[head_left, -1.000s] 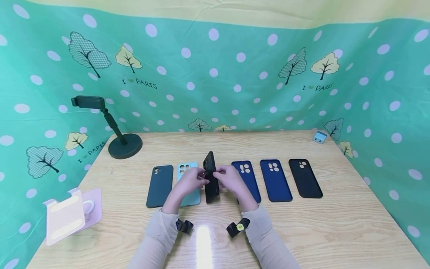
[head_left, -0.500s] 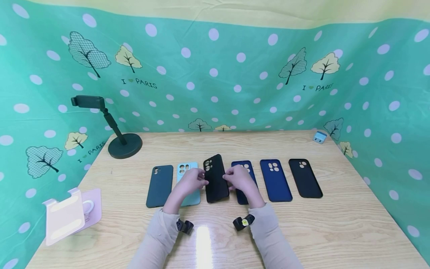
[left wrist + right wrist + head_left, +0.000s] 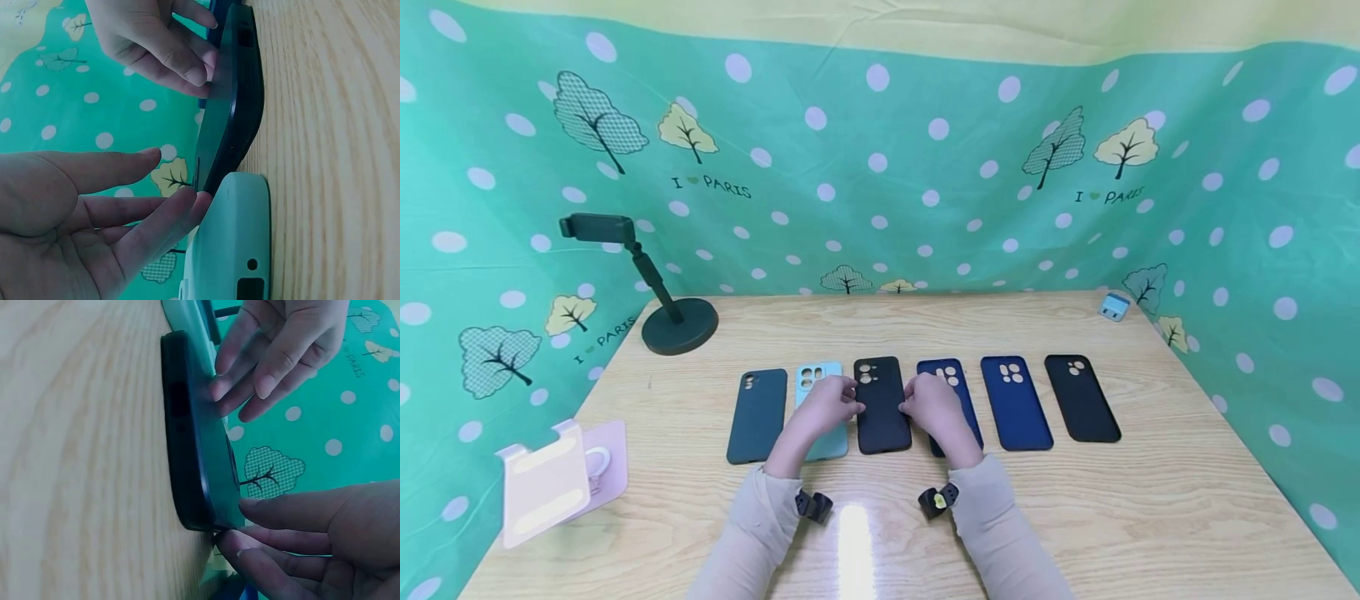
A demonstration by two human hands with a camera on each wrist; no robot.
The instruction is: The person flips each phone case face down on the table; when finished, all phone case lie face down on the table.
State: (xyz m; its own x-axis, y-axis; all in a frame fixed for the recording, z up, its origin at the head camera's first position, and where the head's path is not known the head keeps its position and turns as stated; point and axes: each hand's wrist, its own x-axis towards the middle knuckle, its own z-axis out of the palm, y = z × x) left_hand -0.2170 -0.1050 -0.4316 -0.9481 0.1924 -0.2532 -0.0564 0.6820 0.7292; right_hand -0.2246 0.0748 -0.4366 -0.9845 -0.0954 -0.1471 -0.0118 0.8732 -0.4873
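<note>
A black phone case (image 3: 882,408) lies back up in the middle of a row of cases, wood showing through its camera holes. My right hand (image 3: 932,404) holds its right edge, the thumb and index finger meeting at that edge in the right wrist view. My left hand (image 3: 826,402) is beside its left edge with loosely extended fingers, thumb apart, in the left wrist view. The left hand partly covers a light blue phone case (image 3: 827,442). Under the right hand lies a dark blue phone case (image 3: 967,412), partly hidden.
A dark teal case (image 3: 757,417) lies at the row's left end. Another dark blue case (image 3: 1018,408) and a black case (image 3: 1082,400) lie to the right. A black phone stand (image 3: 679,325), a pink folding stand (image 3: 546,483) and a blue charger plug (image 3: 1114,307) stand farther out.
The black case has gone from on edge, through tilted, to lying on the table. My right hand moved rightward as it came down; the left hand stayed nearly still.
</note>
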